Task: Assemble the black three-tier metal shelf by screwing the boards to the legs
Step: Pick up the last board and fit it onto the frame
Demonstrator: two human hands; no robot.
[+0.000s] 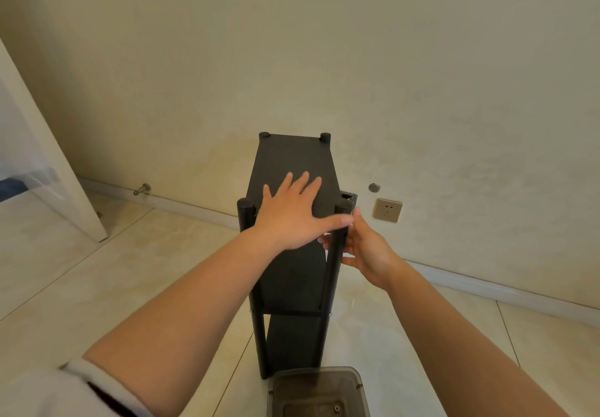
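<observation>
The black three-tier metal shelf [292, 156] stands upright on the tiled floor in the middle of the view, near the wall. My left hand [293, 215] lies flat with spread fingers on the top board, its thumb reaching to the near right leg [334, 264]. My right hand [360, 247] curls its fingers round that near right leg just under the top board. The middle board [292, 286] and the lower board [292, 338] show below, between the legs.
A dark translucent plastic box [316, 390] with a small screw in it sits on the floor just in front of the shelf. A wall socket [387, 210] and a round cover [374, 187] are on the wall at right. A white door [42, 156] and doorstop [142, 189] are at left.
</observation>
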